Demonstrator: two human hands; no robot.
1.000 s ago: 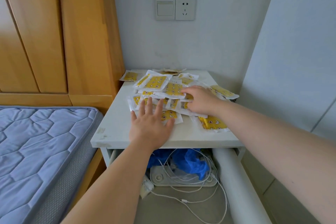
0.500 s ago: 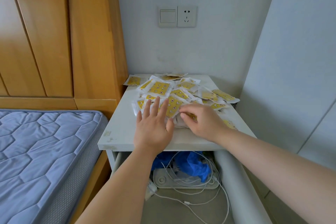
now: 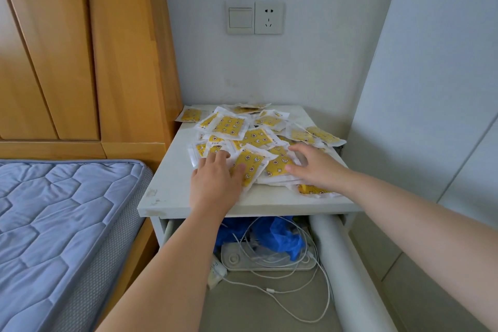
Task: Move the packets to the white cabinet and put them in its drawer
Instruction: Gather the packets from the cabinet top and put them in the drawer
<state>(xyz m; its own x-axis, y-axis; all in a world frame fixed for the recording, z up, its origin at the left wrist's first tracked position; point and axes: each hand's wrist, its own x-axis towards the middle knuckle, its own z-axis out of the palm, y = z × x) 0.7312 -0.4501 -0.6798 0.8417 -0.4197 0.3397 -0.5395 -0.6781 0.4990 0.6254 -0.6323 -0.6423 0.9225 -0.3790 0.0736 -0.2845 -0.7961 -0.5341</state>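
Note:
Several yellow-and-white packets [image 3: 229,125] lie scattered and heaped on the white bedside table [image 3: 167,191]. My left hand [image 3: 215,183] lies flat on the left side of the heap, fingers straight, thumb touching a packet [image 3: 253,162]. My right hand [image 3: 315,167] rests on the heap's right side with spread, relaxed fingers over a gathered stack [image 3: 277,167]. One packet [image 3: 312,191] sticks out beneath my right wrist. No drawer is in view.
Under the table lie a blue plastic bag [image 3: 280,237], a white power strip [image 3: 269,261] with tangled white cables, and a white tube [image 3: 347,264]. A bed with a blue mattress [image 3: 59,224] and a wooden headboard [image 3: 80,48] stands left. Wall at right.
My right hand has opened from a pinch and slid right over the gathered stack. Packets have been pushed together between both hands. The camera has moved a little closer.

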